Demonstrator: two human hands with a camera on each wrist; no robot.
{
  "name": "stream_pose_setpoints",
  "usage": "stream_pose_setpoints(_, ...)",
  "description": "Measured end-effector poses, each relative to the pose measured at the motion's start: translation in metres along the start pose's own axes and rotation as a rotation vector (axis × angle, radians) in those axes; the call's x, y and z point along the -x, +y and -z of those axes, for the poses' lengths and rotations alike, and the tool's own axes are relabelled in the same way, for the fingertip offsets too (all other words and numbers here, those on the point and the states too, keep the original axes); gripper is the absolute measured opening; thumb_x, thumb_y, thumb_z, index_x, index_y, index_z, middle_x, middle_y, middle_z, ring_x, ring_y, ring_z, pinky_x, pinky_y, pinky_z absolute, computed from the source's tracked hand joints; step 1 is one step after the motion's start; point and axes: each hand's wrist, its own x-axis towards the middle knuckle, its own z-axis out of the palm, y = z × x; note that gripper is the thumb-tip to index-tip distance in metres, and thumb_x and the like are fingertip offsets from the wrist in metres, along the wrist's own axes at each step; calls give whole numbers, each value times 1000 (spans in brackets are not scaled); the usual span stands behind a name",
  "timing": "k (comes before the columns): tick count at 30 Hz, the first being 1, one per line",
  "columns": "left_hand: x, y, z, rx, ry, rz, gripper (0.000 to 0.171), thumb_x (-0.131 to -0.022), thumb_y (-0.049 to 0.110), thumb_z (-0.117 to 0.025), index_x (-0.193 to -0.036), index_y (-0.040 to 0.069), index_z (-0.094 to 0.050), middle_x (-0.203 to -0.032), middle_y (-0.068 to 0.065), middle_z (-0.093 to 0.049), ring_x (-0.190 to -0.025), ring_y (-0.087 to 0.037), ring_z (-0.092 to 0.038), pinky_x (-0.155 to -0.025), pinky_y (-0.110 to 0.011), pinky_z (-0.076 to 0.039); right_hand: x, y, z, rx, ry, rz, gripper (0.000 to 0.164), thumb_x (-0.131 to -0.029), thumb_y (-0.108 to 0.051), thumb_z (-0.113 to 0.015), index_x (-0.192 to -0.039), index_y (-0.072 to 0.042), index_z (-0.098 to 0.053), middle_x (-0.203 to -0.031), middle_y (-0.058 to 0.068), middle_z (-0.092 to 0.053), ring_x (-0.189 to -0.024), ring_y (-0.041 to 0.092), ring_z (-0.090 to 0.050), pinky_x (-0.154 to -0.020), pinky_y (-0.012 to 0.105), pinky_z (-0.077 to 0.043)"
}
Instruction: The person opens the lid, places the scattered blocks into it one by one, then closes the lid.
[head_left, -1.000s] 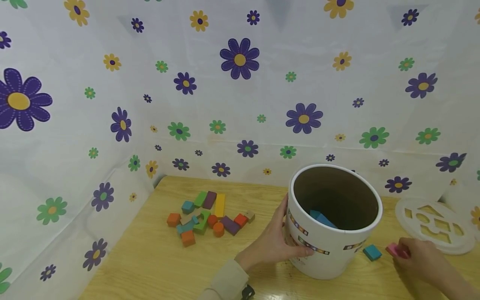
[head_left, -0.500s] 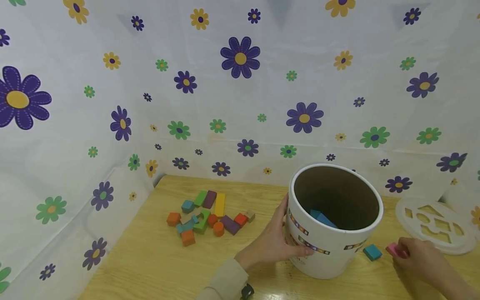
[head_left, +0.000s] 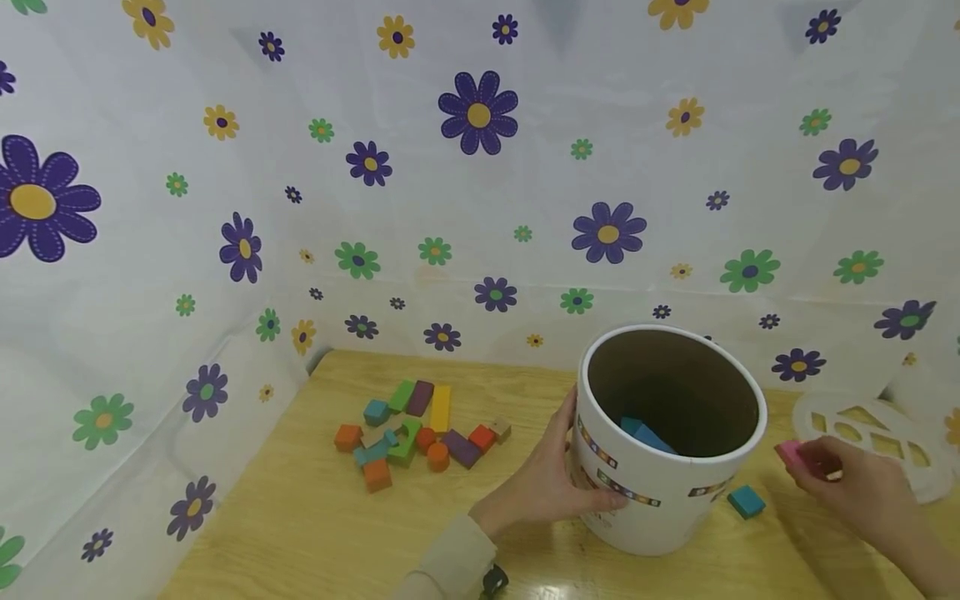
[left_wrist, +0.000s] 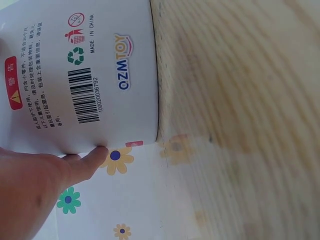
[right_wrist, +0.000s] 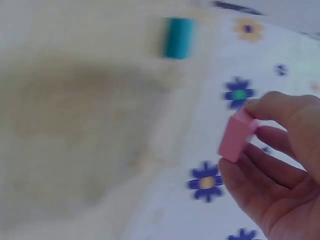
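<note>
My left hand (head_left: 543, 487) grips the side of a white cylindrical bucket (head_left: 652, 517), thumb in front and fingers around its left side. The bucket is uncovered, with blue blocks (head_left: 647, 435) inside. In the left wrist view the bucket wall (left_wrist: 110, 100) shows a barcode and printed labels. My right hand (head_left: 862, 483) pinches a pink block (right_wrist: 236, 137) between thumb and fingers, above the table to the right of the bucket. A teal block (head_left: 746, 502) lies on the table between the bucket and that hand.
Several coloured wooden blocks (head_left: 401, 446) lie loosely grouped on the wooden table (head_left: 300, 533) at left. A white lid (head_left: 813, 412) with shaped cut-outs lies at far right, partly behind my right hand. A flower-print sheet (head_left: 525, 192) closes off the back and left.
My right hand has lifted the pink block off the table and moved slightly up and away. My left hand and the bucket have stayed in place.
</note>
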Motion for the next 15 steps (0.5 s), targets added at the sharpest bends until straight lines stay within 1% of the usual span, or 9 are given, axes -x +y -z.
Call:
stream_pose_setpoints(2, 0, 0, 0, -1, 0, -2, 119, -81, 41, -85, -158, 53, 5, -169, 23, -9, -155, -13, -23, -123, -60, -32, -7, -11, 11, -43, 68, -11, 17, -82, -8, -83, -93, 1, -73, -81, 17, -75, -62, -16, -52, -51, 9, -45)
stream_pose_setpoints(5, 0, 0, 0, 4, 3, -4, 119, -81, 39, -85, -158, 53, 5, -168, 23, -11, -155, -13, -24, -123, -61, -31, -17, -29, 28, -117, 163, -19, 21, -86, -5, -81, -101, 6, -71, -91, 27, -73, -74, -28, -43, -59, -4, -41)
stream_pose_setpoints(6, 0, 0, -1, 7, 4, -4, 119, -82, 38, -85, -158, 53, 5, -168, 24, -11, -155, -13, -24, -122, -61, -31, -20, -35, 34, -147, 187, -26, 22, -87, -4, -80, -103, 7, -70, -94, 29, -73, -76, -31, -40, -62, -6, -39)
stream_pose_setpoints(8, 0, 0, -1, 9, 7, -2, 119, -82, 38, -86, -158, 53, 5, -167, 25, -11, -155, -13, -24, -122, -61, -32, -26, -48, 45, -186, 204, -64, 25, -92, -10, -76, -109, 6, -69, -100, 30, -71, -79, -32, -39, -65, -8, -38)
stream_pose_setpoints(9, 0, 0, -1, 9, 8, -3, 119, -82, 37, -86, -158, 53, 5, -167, 26, -11, -155, -14, -24, -122, -61, -33, -28, -54, 50, -210, 222, -74, 26, -93, -12, -76, -111, 6, -69, -100, 22, -73, -79, -32, -41, -66, -8, -39)
stream_pose_setpoints(11, 0, 0, -1, 13, 7, -1, 118, -82, 37, -85, -158, 53, 5, -167, 27, -11, -155, -14, -24, -121, -61, -33, -32, -67, 58, -243, 231, -107, 29, -95, -18, -74, -115, 2, -69, -101, 1, -74, -78, -31, -45, -68, -7, -40)
stream_pose_setpoints(12, 0, 0, -1, 13, 8, 0, 118, -82, 38, -85, -158, 53, 5, -167, 27, -11, -155, -14, -24, -122, -61, -33, -33, -74, 61, -264, 246, -104, 29, -94, -17, -74, -115, 1, -69, -100, -10, -71, -76, -29, -48, -70, -7, -41)
stream_pose_setpoints(13, 0, 0, -1, 10, 8, 1, 118, -82, 38, -85, -158, 54, 5, -167, 27, -10, -156, -14, -24, -122, -61, -33, -34, -80, 64, -286, 257, -96, 28, -94, -17, -75, -115, -1, -70, -99, -19, -68, -76, -28, -51, -71, -6, -43)
stream_pose_setpoints(15, 0, 0, 0, 8, 6, 1, 118, -82, 40, -85, -158, 53, 5, -167, 27, -10, -156, -14, -23, -122, -62, -32, -37, -92, 67, -321, 295, -38, 26, -90, -10, -79, -114, -3, -72, -97, -36, -59, -80, -24, -55, -75, -5, -44)
